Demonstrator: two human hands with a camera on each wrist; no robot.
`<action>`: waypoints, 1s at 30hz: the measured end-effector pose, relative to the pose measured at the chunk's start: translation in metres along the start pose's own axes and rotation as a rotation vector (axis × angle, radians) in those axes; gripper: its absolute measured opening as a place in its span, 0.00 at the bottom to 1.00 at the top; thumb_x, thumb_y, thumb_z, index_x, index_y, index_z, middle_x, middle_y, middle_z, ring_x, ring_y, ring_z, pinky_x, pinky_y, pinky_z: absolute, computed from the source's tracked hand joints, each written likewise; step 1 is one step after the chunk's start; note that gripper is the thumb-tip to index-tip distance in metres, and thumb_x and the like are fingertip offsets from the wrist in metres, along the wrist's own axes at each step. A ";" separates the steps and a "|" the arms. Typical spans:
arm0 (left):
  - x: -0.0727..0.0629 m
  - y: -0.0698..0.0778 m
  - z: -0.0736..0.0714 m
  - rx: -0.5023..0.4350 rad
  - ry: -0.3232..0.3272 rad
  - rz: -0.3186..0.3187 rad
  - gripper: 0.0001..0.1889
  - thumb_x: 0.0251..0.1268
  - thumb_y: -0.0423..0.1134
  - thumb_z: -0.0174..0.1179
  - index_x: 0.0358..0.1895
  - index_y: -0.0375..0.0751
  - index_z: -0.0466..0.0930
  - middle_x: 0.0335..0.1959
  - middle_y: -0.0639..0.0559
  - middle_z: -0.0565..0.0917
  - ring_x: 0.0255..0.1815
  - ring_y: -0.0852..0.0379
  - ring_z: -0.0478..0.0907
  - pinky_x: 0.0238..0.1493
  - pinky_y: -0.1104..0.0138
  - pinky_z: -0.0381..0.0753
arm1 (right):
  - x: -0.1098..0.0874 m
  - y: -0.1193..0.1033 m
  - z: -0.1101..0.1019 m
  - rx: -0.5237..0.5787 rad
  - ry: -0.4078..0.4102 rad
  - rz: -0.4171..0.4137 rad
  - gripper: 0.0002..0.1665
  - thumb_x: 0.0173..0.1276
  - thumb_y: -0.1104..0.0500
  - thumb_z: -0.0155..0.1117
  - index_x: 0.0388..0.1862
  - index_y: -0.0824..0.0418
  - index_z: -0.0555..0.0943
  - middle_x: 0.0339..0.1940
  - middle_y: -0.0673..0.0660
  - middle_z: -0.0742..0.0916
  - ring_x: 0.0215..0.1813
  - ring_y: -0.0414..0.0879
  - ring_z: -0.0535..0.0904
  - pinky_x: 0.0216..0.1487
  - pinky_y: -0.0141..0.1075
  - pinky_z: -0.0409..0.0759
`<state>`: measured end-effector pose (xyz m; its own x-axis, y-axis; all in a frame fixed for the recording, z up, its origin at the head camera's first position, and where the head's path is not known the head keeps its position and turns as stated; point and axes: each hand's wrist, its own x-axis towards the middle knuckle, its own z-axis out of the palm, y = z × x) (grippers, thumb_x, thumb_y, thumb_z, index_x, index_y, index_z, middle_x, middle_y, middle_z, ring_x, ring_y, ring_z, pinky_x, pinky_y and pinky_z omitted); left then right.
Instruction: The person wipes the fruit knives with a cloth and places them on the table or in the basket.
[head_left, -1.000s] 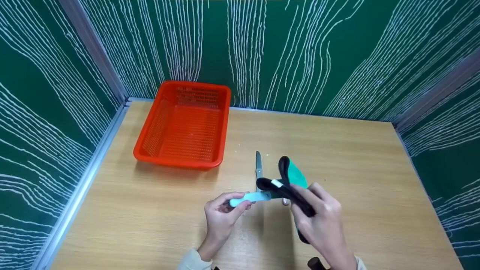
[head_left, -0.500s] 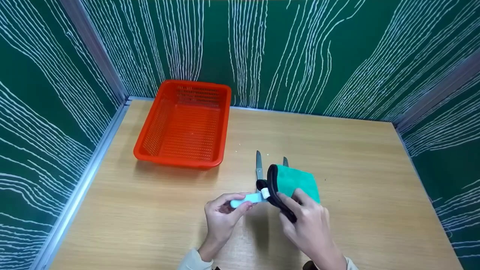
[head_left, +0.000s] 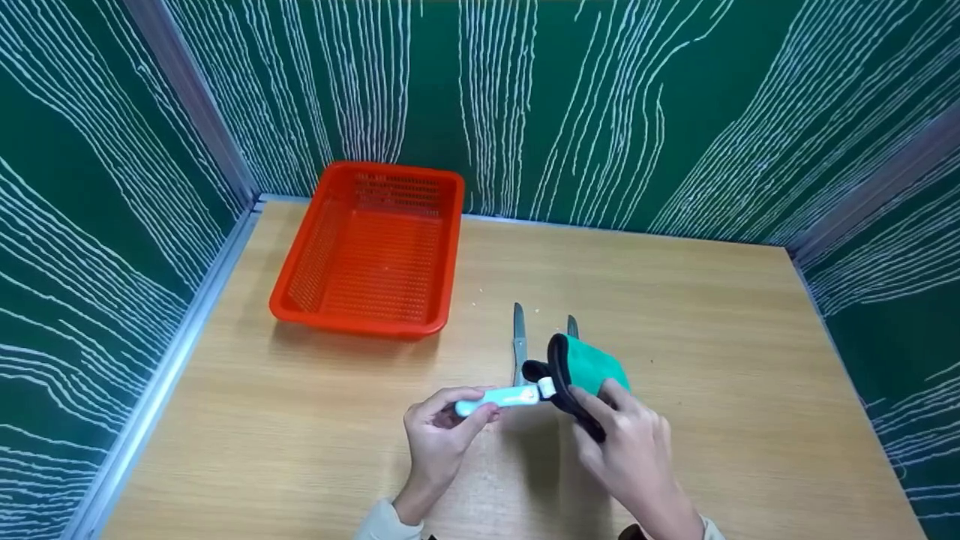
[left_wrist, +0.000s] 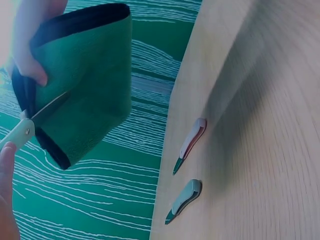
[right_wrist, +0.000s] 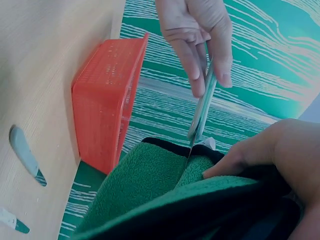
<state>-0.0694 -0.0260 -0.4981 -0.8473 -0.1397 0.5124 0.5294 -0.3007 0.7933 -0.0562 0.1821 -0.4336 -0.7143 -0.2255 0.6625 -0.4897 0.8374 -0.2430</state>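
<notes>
In the head view, my left hand (head_left: 439, 439) grips a folding knife by its pale blue handle (head_left: 491, 401). Its opened blade (left_wrist: 52, 106) shows in the left wrist view, lying against a green cloth (left_wrist: 90, 75) with black edging. My right hand (head_left: 637, 454) pinches that folded cloth by its edge, just right of the knife. From the right wrist, the blade's tip end is hidden in the cloth's fold (right_wrist: 195, 172). Two more knives lie opened on the table: a grey-looking one (head_left: 519, 337) and another (head_left: 573, 327), mostly covered by the cloth in the head view.
An empty red perforated basket (head_left: 442, 300) stands at the table's back left. Green walls with white wavy lines (head_left: 495, 112) enclose the wooden table (head_left: 712, 315) at the back and sides. Small white specks (head_left: 474, 304) lie near the knives.
The cloth has swung round toward the left hand, its green face turning up, and met the knife. Lately it shifted slightly right. The second table knife's tip came into sight. The left hand barely moved.
</notes>
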 end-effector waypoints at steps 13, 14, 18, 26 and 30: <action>0.002 -0.001 -0.007 -0.071 -0.014 0.020 0.10 0.47 0.14 0.63 0.36 0.20 0.79 0.32 0.30 0.84 0.26 0.44 0.85 0.23 0.56 0.83 | -0.006 0.018 -0.010 -0.029 -0.025 0.091 0.18 0.38 0.67 0.65 0.32 0.58 0.88 0.20 0.44 0.69 0.17 0.34 0.57 0.12 0.27 0.55; 0.003 -0.001 -0.008 -0.065 -0.014 0.015 0.09 0.47 0.15 0.63 0.35 0.21 0.79 0.31 0.31 0.84 0.25 0.44 0.85 0.22 0.55 0.83 | -0.007 0.019 -0.011 -0.031 -0.029 0.102 0.18 0.38 0.67 0.65 0.32 0.58 0.88 0.20 0.44 0.68 0.17 0.34 0.57 0.12 0.28 0.55; 0.004 -0.001 -0.010 -0.034 -0.020 0.002 0.09 0.48 0.16 0.64 0.35 0.23 0.80 0.29 0.34 0.84 0.24 0.45 0.84 0.20 0.54 0.82 | -0.009 0.022 -0.014 -0.029 -0.037 0.136 0.17 0.37 0.67 0.66 0.31 0.58 0.88 0.20 0.43 0.69 0.17 0.35 0.59 0.14 0.29 0.57; 0.004 -0.005 -0.014 -0.038 -0.053 0.058 0.10 0.48 0.13 0.61 0.35 0.22 0.80 0.28 0.34 0.84 0.24 0.46 0.85 0.20 0.56 0.83 | -0.011 0.026 -0.018 -0.002 -0.034 0.177 0.17 0.37 0.68 0.68 0.31 0.58 0.88 0.19 0.42 0.68 0.18 0.35 0.59 0.15 0.29 0.57; 0.005 -0.006 -0.014 -0.061 -0.070 0.079 0.10 0.47 0.13 0.62 0.35 0.22 0.80 0.30 0.32 0.84 0.25 0.46 0.85 0.20 0.56 0.83 | -0.011 0.026 -0.020 0.010 -0.034 0.194 0.17 0.37 0.68 0.68 0.31 0.58 0.88 0.19 0.41 0.68 0.17 0.35 0.59 0.15 0.29 0.57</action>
<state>-0.0772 -0.0384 -0.5054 -0.7971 -0.0998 0.5956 0.5886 -0.3488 0.7293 -0.0512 0.2164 -0.4333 -0.8122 -0.0772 0.5782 -0.3461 0.8617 -0.3711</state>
